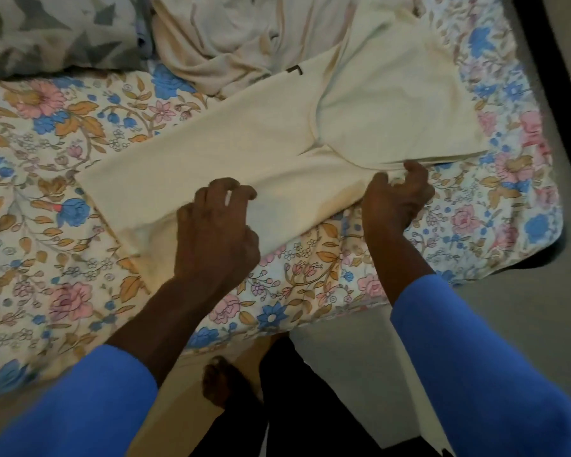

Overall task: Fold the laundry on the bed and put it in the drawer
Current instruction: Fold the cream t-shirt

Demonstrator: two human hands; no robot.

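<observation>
Cream T-shirt (pixel 244 153) lay flat across the floral bed sheet (pixel 47 166), near the bed's edge. Left hand (pixel 216 225) pinched its near edge with curled fingers. Right hand (pixel 398 196) gripped the fabric under the sleeve. Soft, limp matte knit, so probably best to lift both points together and keep the edge taut. Crumpled beige garment (pixel 211 44) behind.

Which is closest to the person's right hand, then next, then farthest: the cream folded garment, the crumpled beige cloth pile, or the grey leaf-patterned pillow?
1. cream folded garment: touching the right hand, whose fingers grip its edge.
2. crumpled beige cloth pile: beyond the garment, top middle.
3. grey leaf-patterned pillow: far top-left corner.
</observation>
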